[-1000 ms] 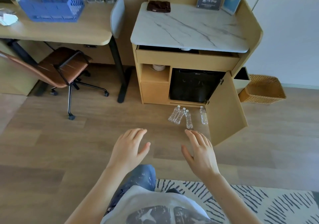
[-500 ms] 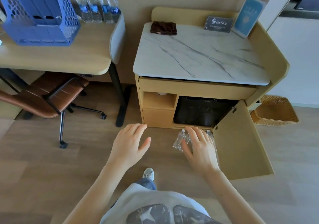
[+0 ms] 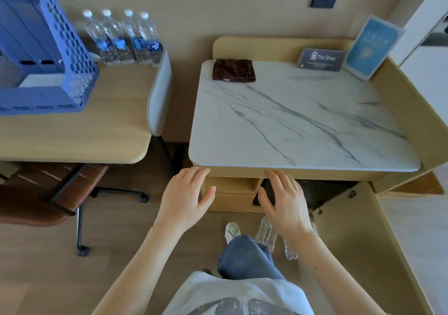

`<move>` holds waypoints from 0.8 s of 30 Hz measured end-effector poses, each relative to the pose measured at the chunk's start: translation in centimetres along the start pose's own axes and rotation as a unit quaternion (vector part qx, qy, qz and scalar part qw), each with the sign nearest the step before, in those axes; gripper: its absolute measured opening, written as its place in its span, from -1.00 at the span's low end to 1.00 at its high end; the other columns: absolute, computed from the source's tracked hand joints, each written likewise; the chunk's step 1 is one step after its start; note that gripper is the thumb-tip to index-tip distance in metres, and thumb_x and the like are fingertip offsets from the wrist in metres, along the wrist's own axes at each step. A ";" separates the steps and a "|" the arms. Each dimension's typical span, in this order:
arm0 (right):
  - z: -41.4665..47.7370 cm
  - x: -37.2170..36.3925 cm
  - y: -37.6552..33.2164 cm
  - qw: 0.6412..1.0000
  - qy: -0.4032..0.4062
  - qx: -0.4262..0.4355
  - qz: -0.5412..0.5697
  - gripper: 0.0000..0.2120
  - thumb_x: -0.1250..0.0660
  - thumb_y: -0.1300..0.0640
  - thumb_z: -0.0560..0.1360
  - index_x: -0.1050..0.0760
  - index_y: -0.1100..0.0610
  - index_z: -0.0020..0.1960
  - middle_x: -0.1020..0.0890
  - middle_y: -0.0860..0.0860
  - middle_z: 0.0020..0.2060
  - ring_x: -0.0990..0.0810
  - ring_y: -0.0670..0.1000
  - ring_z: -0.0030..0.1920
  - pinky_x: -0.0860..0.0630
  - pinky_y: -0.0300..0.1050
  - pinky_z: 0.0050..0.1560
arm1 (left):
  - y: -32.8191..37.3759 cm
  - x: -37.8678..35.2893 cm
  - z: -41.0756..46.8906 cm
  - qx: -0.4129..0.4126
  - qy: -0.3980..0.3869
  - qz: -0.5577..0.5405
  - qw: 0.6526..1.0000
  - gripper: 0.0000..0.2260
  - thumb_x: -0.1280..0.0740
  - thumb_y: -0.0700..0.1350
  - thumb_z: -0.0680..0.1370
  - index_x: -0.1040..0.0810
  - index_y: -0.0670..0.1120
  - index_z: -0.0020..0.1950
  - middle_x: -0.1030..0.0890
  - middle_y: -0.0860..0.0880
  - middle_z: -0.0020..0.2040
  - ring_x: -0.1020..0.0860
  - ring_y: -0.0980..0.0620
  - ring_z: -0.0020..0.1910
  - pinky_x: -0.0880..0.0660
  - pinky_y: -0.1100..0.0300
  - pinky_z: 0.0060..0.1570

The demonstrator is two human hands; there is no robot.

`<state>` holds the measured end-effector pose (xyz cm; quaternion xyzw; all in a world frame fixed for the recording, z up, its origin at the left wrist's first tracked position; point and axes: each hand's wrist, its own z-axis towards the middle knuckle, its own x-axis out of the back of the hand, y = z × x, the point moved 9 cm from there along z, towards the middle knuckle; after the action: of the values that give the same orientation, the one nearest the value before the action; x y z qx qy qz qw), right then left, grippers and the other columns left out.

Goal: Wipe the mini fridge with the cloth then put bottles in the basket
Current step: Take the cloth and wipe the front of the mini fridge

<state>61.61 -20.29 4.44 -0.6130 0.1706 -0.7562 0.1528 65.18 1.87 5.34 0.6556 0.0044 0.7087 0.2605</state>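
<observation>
A folded dark brown cloth [image 3: 234, 70] lies at the back left corner of the marble cabinet top [image 3: 303, 125]. The black mini fridge [image 3: 324, 191] sits under that top, mostly hidden by it and by my right hand. Clear bottles [image 3: 266, 233] lie on the floor in front of the fridge, partly behind my knee and right arm. Only a corner of the wicker basket [image 3: 421, 186] shows, at the cabinet's right. My left hand [image 3: 186, 198] and right hand [image 3: 283, 203] hover with fingers spread and empty, just below the cabinet's front edge.
The cabinet door [image 3: 363, 249] stands swung open to the right. On the desk [image 3: 72, 130] at left are a blue file rack [image 3: 41, 55] and several water bottles [image 3: 123, 38]. A brown office chair [image 3: 41, 193] is tucked under it. Two signs [image 3: 322, 59] stand at the cabinet's back.
I have moved closer to the cabinet, so the marble top now fills the view and hides most of the fridge. Both hands stay empty and spread.
</observation>
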 end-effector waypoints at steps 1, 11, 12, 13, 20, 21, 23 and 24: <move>1.4 -0.5 0.5 1.000 -0.003 -0.001 0.000 -0.55 -0.21 -0.05 0.59 -0.52 0.19 0.35 -0.63 0.10 0.21 -0.57 0.17 0.24 -0.47 0.09 0.26 | -0.5 -0.7 1.3 0.001 -0.007 0.002 1.000 -0.51 -0.11 0.15 0.59 -0.56 -0.13 0.31 -0.63 -0.03 0.22 -0.57 -0.03 0.21 -0.54 0.08 0.14; 17.4 -3.0 3.6 0.999 -0.035 0.017 -0.011 -0.53 -0.16 -0.10 0.60 -0.53 0.17 0.34 -0.63 0.11 0.24 -0.59 0.17 0.24 -0.52 0.09 0.24 | -3.3 -2.9 16.0 0.019 -0.033 -0.002 0.999 -0.58 -0.23 0.12 0.58 -0.56 -0.09 0.32 -0.63 0.00 0.24 -0.59 0.01 0.22 -0.53 0.14 0.15; 19.2 -2.9 3.7 0.999 -0.031 0.026 -0.014 -0.52 -0.15 -0.10 0.60 -0.53 0.18 0.34 -0.63 0.11 0.23 -0.60 0.17 0.23 -0.52 0.08 0.24 | -3.5 -2.4 17.9 0.017 -0.027 -0.005 0.999 -0.58 -0.23 0.11 0.58 -0.56 -0.10 0.32 -0.62 0.00 0.25 -0.59 0.00 0.23 -0.53 0.14 0.15; 21.1 -2.8 3.7 0.999 -0.028 0.033 -0.017 -0.52 -0.15 -0.10 0.60 -0.53 0.19 0.33 -0.64 0.11 0.22 -0.60 0.18 0.22 -0.52 0.08 0.23 | -3.6 -2.0 19.8 0.013 -0.023 -0.008 1.000 -0.58 -0.23 0.10 0.58 -0.56 -0.11 0.33 -0.62 -0.01 0.25 -0.58 -0.01 0.24 -0.53 0.12 0.16; 30.5 -2.8 2.8 0.999 -0.010 0.043 0.002 -0.50 -0.13 -0.09 0.60 -0.52 0.23 0.34 -0.62 0.13 0.22 -0.58 0.19 0.24 -0.50 0.10 0.25 | -4.9 0.8 29.7 -0.010 0.009 -0.016 1.000 -0.53 -0.15 0.10 0.58 -0.56 -0.19 0.29 -0.63 -0.08 0.20 -0.59 -0.10 0.18 -0.54 0.02 0.13; 31.6 -3.0 2.6 0.999 -0.005 0.041 0.004 -0.50 -0.13 -0.09 0.60 -0.52 0.23 0.33 -0.63 0.13 0.22 -0.58 0.19 0.24 -0.49 0.10 0.25 | -5.2 0.7 30.6 -0.016 0.010 -0.016 1.000 -0.54 -0.16 0.09 0.58 -0.57 -0.19 0.28 -0.64 -0.08 0.19 -0.59 -0.11 0.16 -0.54 0.03 0.11; 33.3 -3.8 2.2 0.999 -0.002 0.034 0.005 -0.52 -0.15 -0.07 0.60 -0.53 0.24 0.32 -0.63 0.13 0.21 -0.59 0.20 0.22 -0.50 0.10 0.24 | -5.9 0.0 32.2 -0.030 -0.005 -0.014 0.999 -0.56 -0.18 0.08 0.58 -0.57 -0.19 0.28 -0.63 -0.07 0.19 -0.59 -0.10 0.16 -0.53 0.04 0.10; 33.9 -4.3 2.1 1.000 -0.005 0.028 0.005 -0.55 -0.19 -0.05 0.60 -0.53 0.24 0.32 -0.63 0.14 0.21 -0.59 0.21 0.22 -0.50 0.11 0.24 | -6.4 -0.4 32.8 -0.033 -0.015 -0.014 0.999 -0.57 -0.18 0.08 0.58 -0.57 -0.18 0.28 -0.63 -0.07 0.19 -0.59 -0.10 0.16 -0.53 0.05 0.10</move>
<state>95.71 -22.72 6.19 -0.6111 0.1514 -0.7572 0.1742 98.10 -3.73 7.37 0.6570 -0.0142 0.6949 0.2919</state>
